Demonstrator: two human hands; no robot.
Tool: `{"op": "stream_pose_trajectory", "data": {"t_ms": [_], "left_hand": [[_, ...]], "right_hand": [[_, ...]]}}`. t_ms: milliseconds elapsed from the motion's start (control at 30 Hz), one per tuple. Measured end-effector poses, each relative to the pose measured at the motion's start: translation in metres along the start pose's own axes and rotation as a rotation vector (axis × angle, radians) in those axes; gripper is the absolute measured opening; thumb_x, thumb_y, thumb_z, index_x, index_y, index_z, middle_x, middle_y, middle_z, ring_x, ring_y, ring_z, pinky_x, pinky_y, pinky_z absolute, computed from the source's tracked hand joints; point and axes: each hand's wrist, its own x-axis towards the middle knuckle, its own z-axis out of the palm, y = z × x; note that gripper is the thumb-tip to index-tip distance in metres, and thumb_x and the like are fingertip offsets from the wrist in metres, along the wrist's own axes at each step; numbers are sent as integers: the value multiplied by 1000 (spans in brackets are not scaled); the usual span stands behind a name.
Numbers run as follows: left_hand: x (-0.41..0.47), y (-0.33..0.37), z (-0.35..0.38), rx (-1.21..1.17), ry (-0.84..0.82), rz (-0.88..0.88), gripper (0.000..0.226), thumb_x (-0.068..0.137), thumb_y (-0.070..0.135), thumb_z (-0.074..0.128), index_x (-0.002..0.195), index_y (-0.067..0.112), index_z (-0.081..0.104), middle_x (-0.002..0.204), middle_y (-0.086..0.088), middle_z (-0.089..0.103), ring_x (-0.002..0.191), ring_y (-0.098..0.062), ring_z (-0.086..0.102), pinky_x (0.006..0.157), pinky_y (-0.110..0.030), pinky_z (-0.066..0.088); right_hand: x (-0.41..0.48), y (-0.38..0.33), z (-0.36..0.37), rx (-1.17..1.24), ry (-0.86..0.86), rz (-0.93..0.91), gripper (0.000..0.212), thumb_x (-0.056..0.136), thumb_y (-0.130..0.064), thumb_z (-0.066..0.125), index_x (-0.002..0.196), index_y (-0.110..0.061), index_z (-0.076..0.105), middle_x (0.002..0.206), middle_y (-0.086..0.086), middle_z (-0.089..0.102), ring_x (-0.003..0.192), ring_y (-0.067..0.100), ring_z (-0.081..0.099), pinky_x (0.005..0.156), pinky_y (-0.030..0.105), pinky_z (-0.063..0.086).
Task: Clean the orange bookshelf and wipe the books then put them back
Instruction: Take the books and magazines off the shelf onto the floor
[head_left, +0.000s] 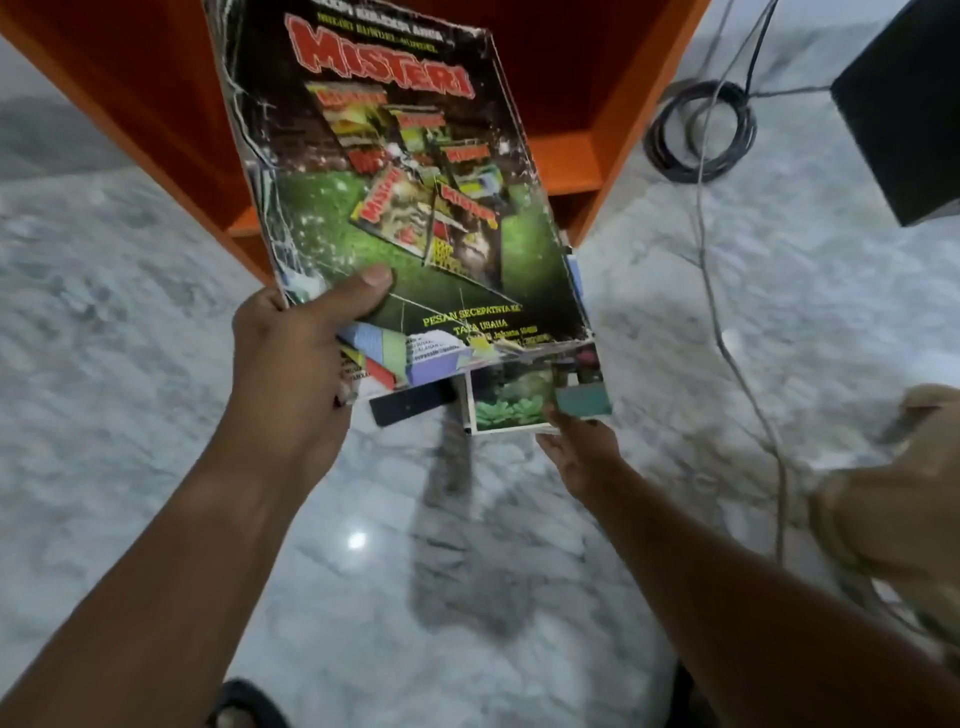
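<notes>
I hold a stack of books and magazines (405, 208) in front of me, above the floor. The top one has a worn dark cover with red "MISTERI" lettering. My left hand (296, 364) grips the stack's lower left corner, thumb pressed on the cover. My right hand (582, 457) supports the lower right corner from below, fingers under the bottom book. The orange bookshelf (587, 104) stands just behind the stack, its open compartment partly hidden by the cover.
The floor (130, 364) is grey-white marble. A coil of dark cable (701, 135) and a loose wire (727, 338) lie to the right. A black box (904, 109) sits at the far right. A tan cloth-like shape (893, 499) shows at the right edge.
</notes>
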Motion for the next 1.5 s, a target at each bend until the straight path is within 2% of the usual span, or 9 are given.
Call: {"op": "stream_pose_trajectory", "data": {"t_ms": [100, 267, 400, 467, 633, 867, 1100, 1233, 1500], "left_hand": [[4, -15, 10, -97, -68, -104, 81, 72, 28, 87, 135, -8, 50, 117, -24, 58, 102, -51, 56, 89, -58, 56], [2, -44, 56, -241, -119, -256, 47, 75, 19, 72, 115, -2, 62, 94, -12, 69, 79, -29, 69, 76, -45, 62], [23, -91, 73, -239, -107, -416, 17, 86, 12, 69, 103, 7, 69, 78, -4, 72, 60, -19, 71, 61, -30, 61], [36, -119, 72, -125, -65, -494, 23, 90, 11, 70, 112, 4, 72, 89, -8, 76, 68, -22, 74, 59, -30, 60], [59, -179, 55, 511, 176, -451, 28, 86, 18, 78, 104, -2, 68, 79, -13, 70, 40, -8, 60, 40, -18, 44], [58, -159, 57, 904, 104, -393, 44, 77, 29, 72, 117, 15, 61, 109, -3, 69, 93, -24, 66, 81, -34, 55], [12, -16, 83, 1200, -236, -135, 60, 89, 20, 67, 145, 21, 44, 135, -6, 53, 122, -28, 56, 97, -36, 49], [-6, 136, 92, 1310, -344, 148, 66, 94, 29, 66, 153, 25, 36, 154, -1, 43, 140, -24, 42, 111, -40, 41], [-88, 483, 112, 1405, -141, 473, 62, 91, 24, 67, 149, 27, 44, 150, -1, 47, 138, -23, 44, 107, -30, 40]], "right_hand": [[0, 5, -4, -3, 65, -42, 17, 86, -2, 77, 95, -9, 64, 111, 17, 68, 87, 22, 65, 103, 43, 54], [21, 14, -24, 38, -121, -178, 38, 94, -16, 69, 127, 0, 63, 121, 24, 68, 104, 36, 71, 89, 29, 53], [30, 27, -55, -132, -248, -361, 41, 89, -26, 65, 116, 5, 65, 96, 23, 71, 89, 45, 73, 71, 49, 63], [12, 24, -40, 304, -164, -188, 26, 101, -12, 55, 126, -6, 60, 106, 12, 66, 114, 40, 65, 87, 47, 59], [-6, 23, -43, 101, -150, 47, 18, 107, -11, 44, 117, -23, 53, 125, 7, 60, 117, 29, 61, 95, 45, 51], [-26, -5, -35, -125, 91, 42, 35, 98, -8, 59, 133, -13, 57, 126, 18, 66, 108, 29, 65, 86, 38, 51], [-138, -99, -4, -941, 170, -259, 78, 76, -30, 82, 146, -16, 48, 138, 18, 55, 125, 37, 55, 100, 40, 49], [-256, -196, 49, -1140, -67, -502, 55, 80, -27, 81, 128, -34, 54, 109, -5, 67, 100, 20, 67, 82, 34, 56], [-542, -400, 161, -1339, -349, -842, 55, 88, -26, 72, 139, -36, 52, 112, -1, 70, 75, 7, 63, 66, 20, 46]]}}
